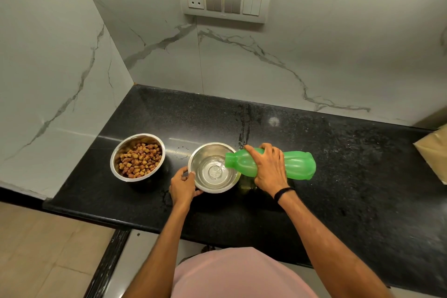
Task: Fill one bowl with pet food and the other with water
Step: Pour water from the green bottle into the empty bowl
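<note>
Two steel bowls stand on the black counter [314,152]. The left bowl [116,162] is filled with brown pet food [140,161]. The right bowl [205,187] holds some clear water. My left hand [182,186] grips that bowl's left rim. My right hand [267,167] grips a green plastic bottle [300,164], uncapped and tipped on its side with its mouth over the bowl. A thin stream of water runs from the mouth into the bowl.
A tan bag [435,152] sits at the counter's right edge. Marble walls close off the back and left. A switch panel [225,0] is on the back wall. The counter's front edge runs beneath my forearms.
</note>
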